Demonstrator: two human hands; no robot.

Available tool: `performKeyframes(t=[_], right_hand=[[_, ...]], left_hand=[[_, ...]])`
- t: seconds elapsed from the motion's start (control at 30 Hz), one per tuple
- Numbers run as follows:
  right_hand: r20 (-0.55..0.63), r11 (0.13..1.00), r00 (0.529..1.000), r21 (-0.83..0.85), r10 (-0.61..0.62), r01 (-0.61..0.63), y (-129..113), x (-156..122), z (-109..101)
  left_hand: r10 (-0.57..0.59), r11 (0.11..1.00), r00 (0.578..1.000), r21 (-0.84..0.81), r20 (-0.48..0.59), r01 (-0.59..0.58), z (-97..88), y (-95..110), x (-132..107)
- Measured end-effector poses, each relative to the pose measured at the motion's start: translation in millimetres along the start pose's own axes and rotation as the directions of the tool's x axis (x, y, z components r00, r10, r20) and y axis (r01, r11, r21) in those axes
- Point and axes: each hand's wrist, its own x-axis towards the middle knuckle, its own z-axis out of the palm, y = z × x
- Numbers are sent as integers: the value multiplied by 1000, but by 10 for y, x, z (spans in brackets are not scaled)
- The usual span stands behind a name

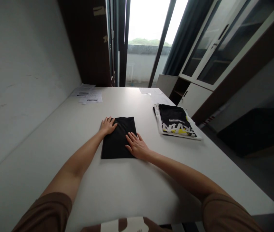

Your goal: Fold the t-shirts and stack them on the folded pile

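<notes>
A black cloth, folded into a flat rectangle, lies on the white table. My left hand rests with its fingers spread on the upper left corner of the cloth. On its right side my right hand lies flat, palm down, fingers apart. Neither hand grips anything. The cloth looks smooth, and its kind of garment cannot be made out.
To the right is a stack of folded printed shirts, black, white and yellow. Papers lie at the far left by the wall, and more sheets at the far edge. A glass-door cabinet stands beyond on the right.
</notes>
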Motion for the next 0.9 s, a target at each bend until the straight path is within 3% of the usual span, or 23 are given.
performKeyframes(t=[0.1,0.2,0.33,0.43,0.53,0.63,0.77,0.9], right_hand=[[10,999,999,21,-43,42,-64,45,13],[28,999,999,51,-19,18,-32,296,64],[82,993,993,69,87,-93,253,772,99],[77,967,965,34,251,-254,515,976,72],[-48,906,905,-15,423,-424,666,942,21],[-120,863,859,-32,497,-504,689,777,-42],[-66,857,859,-68,507,-511,573,622,-139],[8,882,884,-75,467,-465,371,601,-175]], left_hand=[[-7,1000,997,-9,-73,6,53,-2,-63],[-18,1000,992,-22,-123,15,97,30,-180],[-81,996,991,-42,-103,77,84,49,-268],[-167,986,972,-50,-165,161,31,21,-272],[-311,950,909,-102,-276,294,-35,-30,-296],[-389,921,858,-159,-335,355,-85,-49,-390],[-323,945,883,-68,-341,320,-137,10,-540],[-312,948,918,-20,-244,317,-214,56,-603]])
